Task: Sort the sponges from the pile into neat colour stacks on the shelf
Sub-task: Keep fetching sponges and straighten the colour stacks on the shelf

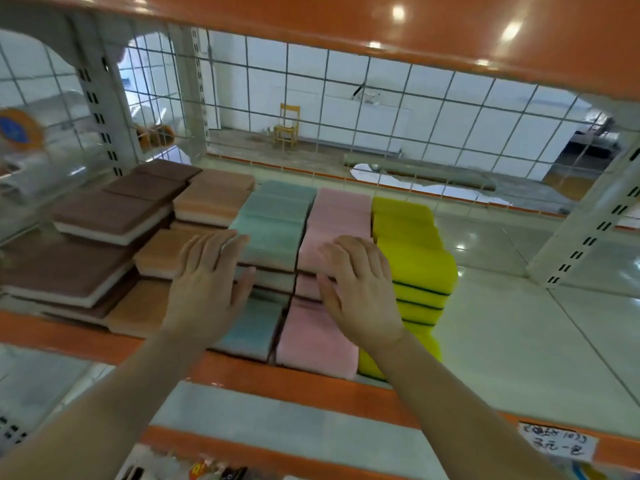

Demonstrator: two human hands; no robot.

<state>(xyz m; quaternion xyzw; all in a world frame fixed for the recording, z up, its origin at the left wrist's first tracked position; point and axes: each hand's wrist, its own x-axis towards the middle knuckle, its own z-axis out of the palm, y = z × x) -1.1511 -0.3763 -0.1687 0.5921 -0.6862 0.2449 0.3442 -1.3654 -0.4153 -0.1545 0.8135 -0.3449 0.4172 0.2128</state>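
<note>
Sponges lie in colour rows on the shelf (519, 323): brown sponges (100, 213) at the left, then orange sponges (207, 202), teal sponges (273, 220), pink sponges (339, 216) and yellow sponges (412, 247). My left hand (207, 285) lies flat with straight fingers over the seam between the orange and teal rows. My right hand (356, 282) rests with relaxed fingers on the pink row, close to the yellow one. Neither hand holds a sponge.
A wire grid (346, 109) closes the back of the shelf. An orange shelf board (346, 22) hangs overhead and an orange front edge (311, 386) runs below the sponges. A white upright (588, 230) stands at the right, a price label (557, 443) below it.
</note>
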